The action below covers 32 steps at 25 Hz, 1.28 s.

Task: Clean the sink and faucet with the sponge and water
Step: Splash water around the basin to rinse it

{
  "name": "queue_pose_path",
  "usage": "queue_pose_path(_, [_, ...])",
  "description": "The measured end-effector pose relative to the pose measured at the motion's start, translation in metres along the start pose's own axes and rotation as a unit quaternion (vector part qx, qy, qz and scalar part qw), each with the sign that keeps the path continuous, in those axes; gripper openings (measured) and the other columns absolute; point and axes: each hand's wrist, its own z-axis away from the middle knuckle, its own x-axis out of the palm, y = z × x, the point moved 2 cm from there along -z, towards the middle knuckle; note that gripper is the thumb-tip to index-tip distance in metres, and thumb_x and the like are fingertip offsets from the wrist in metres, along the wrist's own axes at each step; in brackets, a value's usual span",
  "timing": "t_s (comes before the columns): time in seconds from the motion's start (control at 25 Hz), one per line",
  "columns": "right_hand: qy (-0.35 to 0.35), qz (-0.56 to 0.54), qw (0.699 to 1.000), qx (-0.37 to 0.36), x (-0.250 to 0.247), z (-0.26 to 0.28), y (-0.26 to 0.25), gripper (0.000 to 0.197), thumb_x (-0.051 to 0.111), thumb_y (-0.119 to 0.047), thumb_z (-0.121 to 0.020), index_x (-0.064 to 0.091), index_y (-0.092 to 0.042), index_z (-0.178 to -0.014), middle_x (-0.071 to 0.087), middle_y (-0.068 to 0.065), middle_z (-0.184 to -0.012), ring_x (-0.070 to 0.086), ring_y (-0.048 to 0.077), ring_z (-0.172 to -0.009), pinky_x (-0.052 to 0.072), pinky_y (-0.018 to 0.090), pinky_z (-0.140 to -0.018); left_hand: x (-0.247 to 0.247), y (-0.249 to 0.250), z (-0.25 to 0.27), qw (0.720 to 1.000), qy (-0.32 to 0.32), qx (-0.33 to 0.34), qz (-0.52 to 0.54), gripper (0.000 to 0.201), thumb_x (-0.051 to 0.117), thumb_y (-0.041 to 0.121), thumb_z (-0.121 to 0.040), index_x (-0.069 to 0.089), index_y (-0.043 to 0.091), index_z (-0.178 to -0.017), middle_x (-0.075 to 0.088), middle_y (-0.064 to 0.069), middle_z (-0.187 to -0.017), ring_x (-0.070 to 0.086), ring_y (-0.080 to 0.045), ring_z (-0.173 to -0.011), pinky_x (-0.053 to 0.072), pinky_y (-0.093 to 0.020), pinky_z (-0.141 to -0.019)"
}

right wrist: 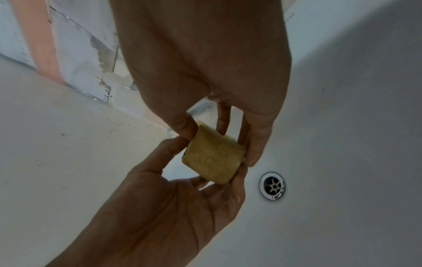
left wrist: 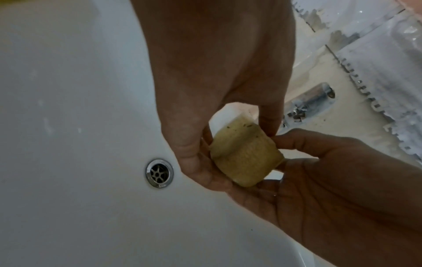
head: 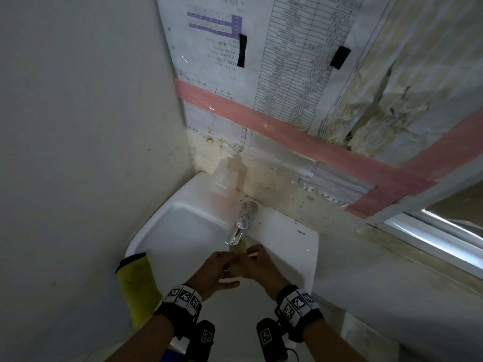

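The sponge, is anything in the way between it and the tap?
Nothing visible is. Both the left hand and right hand hold the folded yellow sponge right below the shiny chrome faucet spout, over the white ceramic sink.

Glossy white ceramic sink (left wrist: 68, 90), shiny chromed metal faucet (head: 240, 226), rough porous sponge (left wrist: 244, 159).
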Motion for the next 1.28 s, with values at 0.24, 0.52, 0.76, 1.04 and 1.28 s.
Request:
queue_pose_path(0.24, [-0.002,-0.135,0.988,0.078,0.027,-0.041,-0.004,0.022,0.060,-0.029,-0.091,0.065,-0.011,-0.104,0.065,0.007,-0.091,0.061,0.018,-0.078,0.054,0.029,-0.074,-0.045,0.012,-0.008,0.979,0.192,0.068,0.008,0.047,0.074,0.023,-0.091,0.050,0.002,-0.127,0.064,-0.023,-0.122,0.069,-0.030,-0.097,0.059,-0.038,-0.068])
queue_pose_path(0.52, [-0.056,-0.560,0.817,0.125,0.048,-0.051,-0.023,0.023,0.055,-0.017,-0.104,0.062,0.004,-0.103,0.074,0.021,-0.089,0.068,0.033,-0.090,0.064,0.043,-0.071,-0.076,0.074,0.005,0.893,0.347,0.254,-0.133,0.048,0.083,0.025,-0.084,0.039,0.014,-0.103,0.050,-0.007,-0.102,0.053,-0.024,-0.088,0.047,-0.033,-0.070])
queue_pose_path(0.76, [-0.078,-0.629,0.763,0.132,0.051,-0.055,-0.026,0.023,0.052,-0.014,-0.101,0.063,0.006,-0.106,0.073,0.025,-0.096,0.076,0.036,-0.081,0.063,0.046,-0.073,-0.068,0.099,-0.018,0.842,0.383,0.318,-0.206,0.049,0.083,0.033,-0.081,0.043,0.019,-0.107,0.044,-0.003,-0.114,0.048,-0.026,-0.106,0.048,-0.041,-0.091])
queue_pose_path(1.04, [-0.157,-0.663,0.705,0.196,0.048,-0.058,-0.020,0.043,0.045,-0.011,-0.103,0.049,0.014,-0.137,0.045,0.036,-0.147,0.052,0.051,-0.128,0.042,0.048,-0.114,-0.055,0.119,-0.040,0.821,0.388,0.316,-0.277,0.043,0.077,0.023,-0.087,0.044,0.012,-0.112,0.040,-0.010,-0.125,0.035,-0.023,-0.113,0.041,-0.048,-0.101])
queue_pose_path(1.28, [-0.136,-0.657,0.714,0.202,0.046,-0.056,-0.025,0.054,0.059,0.007,-0.090,0.044,0.016,-0.141,0.045,0.039,-0.144,0.055,0.054,-0.123,0.032,0.043,-0.120,-0.060,0.109,-0.053,0.838,0.327,0.367,-0.237,0.055,0.077,0.017,-0.088,0.049,0.018,-0.135,0.035,0.002,-0.134,0.042,-0.022,-0.126,0.054,-0.034,-0.093])
